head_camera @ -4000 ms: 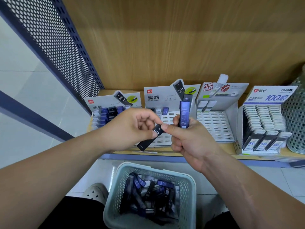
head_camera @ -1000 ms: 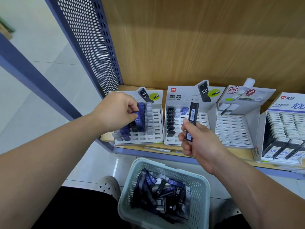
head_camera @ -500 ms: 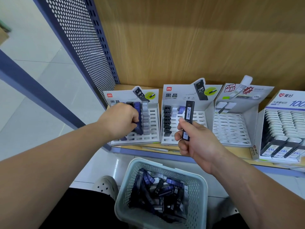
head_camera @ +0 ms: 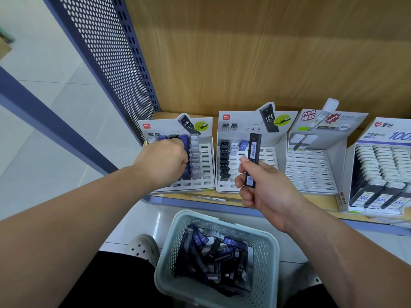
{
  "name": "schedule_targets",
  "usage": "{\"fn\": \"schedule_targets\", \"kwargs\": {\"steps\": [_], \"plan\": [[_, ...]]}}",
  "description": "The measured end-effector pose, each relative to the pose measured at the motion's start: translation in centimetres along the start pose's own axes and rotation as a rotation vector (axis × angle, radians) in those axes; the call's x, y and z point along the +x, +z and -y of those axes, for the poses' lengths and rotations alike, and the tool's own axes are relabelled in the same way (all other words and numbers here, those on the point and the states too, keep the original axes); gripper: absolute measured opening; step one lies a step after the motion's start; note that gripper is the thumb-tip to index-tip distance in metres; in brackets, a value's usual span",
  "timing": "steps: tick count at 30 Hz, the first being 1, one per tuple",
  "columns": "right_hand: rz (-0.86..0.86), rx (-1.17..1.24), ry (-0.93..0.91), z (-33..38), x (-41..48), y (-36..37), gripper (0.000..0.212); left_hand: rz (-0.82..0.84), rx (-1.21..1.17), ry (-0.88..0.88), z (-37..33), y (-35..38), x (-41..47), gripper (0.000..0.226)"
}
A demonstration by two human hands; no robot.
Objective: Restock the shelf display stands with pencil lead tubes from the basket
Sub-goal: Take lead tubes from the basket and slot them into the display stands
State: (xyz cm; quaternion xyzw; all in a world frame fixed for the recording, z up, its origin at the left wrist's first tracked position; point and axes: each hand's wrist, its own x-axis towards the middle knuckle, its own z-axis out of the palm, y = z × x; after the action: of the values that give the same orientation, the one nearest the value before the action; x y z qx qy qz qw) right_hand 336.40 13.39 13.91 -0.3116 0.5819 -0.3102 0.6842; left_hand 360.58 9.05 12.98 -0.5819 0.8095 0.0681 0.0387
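My left hand point(head_camera: 162, 163) is a closed fist over the left display stand point(head_camera: 206, 174). Its fingertips pinch a blue lead tube point(head_camera: 186, 172) in the stand's blue column; the hand hides most of that tube. My right hand point(head_camera: 266, 187) holds a black lead tube point(head_camera: 253, 152) upright by its lower half, in front of the middle display stand point(head_camera: 231, 185). That stand has one column of black tubes and many bare slots. Below the shelf, between my arms, stands the grey-green basket point(head_camera: 273, 252) with several blue and black tubes point(head_camera: 213, 252) loose in it.
To the right stand a nearly bare white stand point(head_camera: 311, 170) and a full box of white-capped tubes point(head_camera: 382, 165). A perforated blue-framed panel point(head_camera: 106, 52) closes the shelf's left side. Behind is a wooden back wall. A shoe point(head_camera: 142, 247) rests on the tiled floor beside the basket.
Four seconds ago both hands held tubes together at the middle. Since then my left hand went to the left stand and pressed lower into the blue column; my right hand keeps the black tube upright.
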Motion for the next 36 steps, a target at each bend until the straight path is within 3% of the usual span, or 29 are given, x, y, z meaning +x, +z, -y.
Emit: {"fn": "schedule_targets", "kwargs": {"steps": [15,18,21,23,25,34,36], "plan": [[0.11,-0.044,0.035,-0.1,-0.7,0.6,0.027,0.009,-0.009,-0.063,0.3,0.3,-0.1,0.02],[0.113,-0.193,0.002,-0.1,-1.1,1.0,0.028,-0.143,-0.327,-0.103,-0.4,-0.7,-0.4,0.021],[0.061,-0.58,-0.156,-0.4,-1.2,1.4,0.032,-0.176,-1.048,-0.188,-3.3,-3.0,-1.5,0.032],[0.047,-0.773,-0.275,-0.7,-1.0,1.7,0.032,-0.132,-1.198,-0.201,-4.9,-3.5,-2.0,0.033],[0.064,-0.817,-0.316,-0.9,-1.0,1.9,0.029,-0.109,-1.18,-0.206,-5.7,-3.3,-2.3,0.026],[0.073,-0.418,-0.212,-0.7,-0.6,1.9,0.041,-0.052,-1.48,-0.277,-4.0,-3.2,-2.1,0.014],[0.08,-0.276,-0.139,-0.6,-0.5,1.9,0.032,-0.048,-1.474,-0.293,-3.7,-3.1,-2.1,0.014]]}}
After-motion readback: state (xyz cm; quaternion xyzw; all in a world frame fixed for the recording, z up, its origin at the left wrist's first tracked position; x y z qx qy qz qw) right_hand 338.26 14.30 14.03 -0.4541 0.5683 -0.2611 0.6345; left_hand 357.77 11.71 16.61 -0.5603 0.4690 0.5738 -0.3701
